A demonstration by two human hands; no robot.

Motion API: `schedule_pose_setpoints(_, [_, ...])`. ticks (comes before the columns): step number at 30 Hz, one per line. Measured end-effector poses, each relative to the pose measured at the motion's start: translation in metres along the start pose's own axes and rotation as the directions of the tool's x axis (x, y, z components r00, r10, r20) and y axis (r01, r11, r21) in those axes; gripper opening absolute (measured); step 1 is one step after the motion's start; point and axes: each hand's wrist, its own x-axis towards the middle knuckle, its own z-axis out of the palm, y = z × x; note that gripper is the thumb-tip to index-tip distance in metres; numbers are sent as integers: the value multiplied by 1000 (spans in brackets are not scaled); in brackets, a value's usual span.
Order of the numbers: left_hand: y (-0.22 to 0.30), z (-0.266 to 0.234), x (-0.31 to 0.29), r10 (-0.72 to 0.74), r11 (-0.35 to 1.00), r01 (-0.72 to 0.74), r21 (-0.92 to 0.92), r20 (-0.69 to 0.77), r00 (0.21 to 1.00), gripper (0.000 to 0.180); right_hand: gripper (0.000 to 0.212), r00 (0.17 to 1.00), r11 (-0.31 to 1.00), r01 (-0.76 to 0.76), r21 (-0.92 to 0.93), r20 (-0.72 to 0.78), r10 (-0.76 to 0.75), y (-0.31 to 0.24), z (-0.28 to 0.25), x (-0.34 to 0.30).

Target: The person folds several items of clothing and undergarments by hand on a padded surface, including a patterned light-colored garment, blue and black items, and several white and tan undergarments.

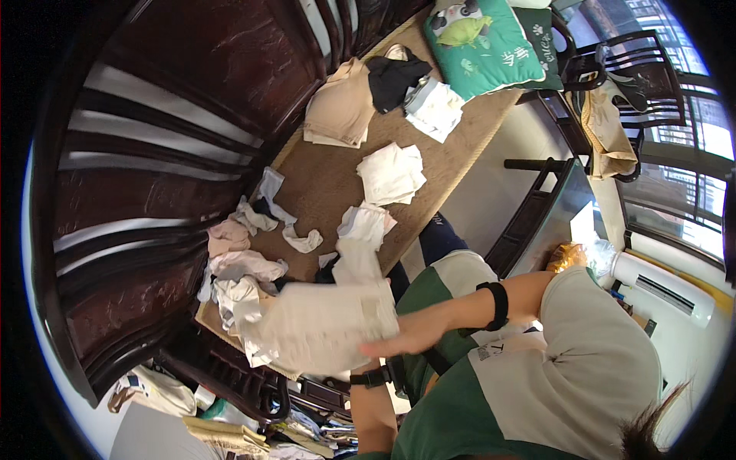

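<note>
A pale whitish cloth garment (322, 326), blurred by motion, hangs spread out in front of me. My right hand (399, 335) grips its near edge, thumb on top. My left forearm (373, 418) reaches up from below, and its hand is hidden behind the cloth. Another white piece (359, 263) shows just beyond the garment. Further along lie a small pile of white and pink clothes (368, 224) and a stack of folded white clothes (392, 174). Loose crumpled clothes (247, 264), pink, white and grey, lie left of the hands.
The brown mat (318, 176) covers a dark wooden bench with a carved backrest (161, 184). Folded beige clothes (340, 103), a black garment (397, 79) and a light bundle (435, 107) lie at its far end. Beyond are a green cushion (483, 50) and a glass-topped table (548, 222).
</note>
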Motion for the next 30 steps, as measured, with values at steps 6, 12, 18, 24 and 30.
schedule_pose_setpoints(6, [8,-11,4,13,997,4,-73,236,972,65,63,959,672,220,708,-282,-17,4,-64,10])
schedule_pose_setpoints(12, [17,89,13,150,988,-148,-32,64,987,69,52,935,463,352,814,-325,-140,8,-103,9])
schedule_pose_setpoints(18, [2,86,20,170,938,-18,346,-415,894,52,45,868,523,409,748,-495,29,27,-117,16])
schedule_pose_setpoints(24, [-13,104,41,115,979,-36,199,-403,908,46,54,849,572,380,727,-520,97,33,-124,-6])
schedule_pose_setpoints(30, [-31,96,42,104,993,-118,-25,-313,944,49,48,889,538,316,782,-442,120,41,-139,-12])
